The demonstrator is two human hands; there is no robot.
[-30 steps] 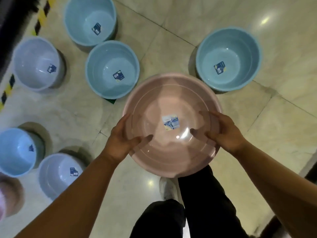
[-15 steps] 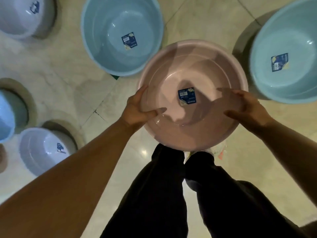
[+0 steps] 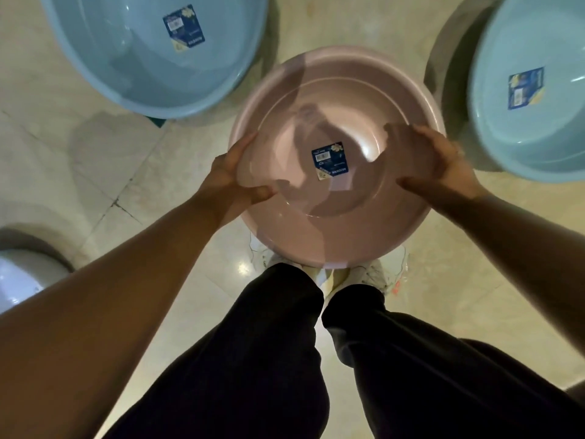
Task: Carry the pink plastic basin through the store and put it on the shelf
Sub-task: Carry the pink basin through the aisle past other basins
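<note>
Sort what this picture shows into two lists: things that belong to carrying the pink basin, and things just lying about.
Belongs to the job: pink basin, gripped at its rim by the left hand and the right hand.

Just lying about: blue basin at upper left, blue basin at right, pale basin at the left edge, all on the tiled floor.

Glossy plastic basin (image 3: 335, 229), polished floor (image 3: 95, 160)

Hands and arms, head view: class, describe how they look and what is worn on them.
Both are bare: the left hand and right hand wear no gloves, and no sleeve, watch or band shows on the left forearm or right forearm. The right hand is slightly blurred.
</note>
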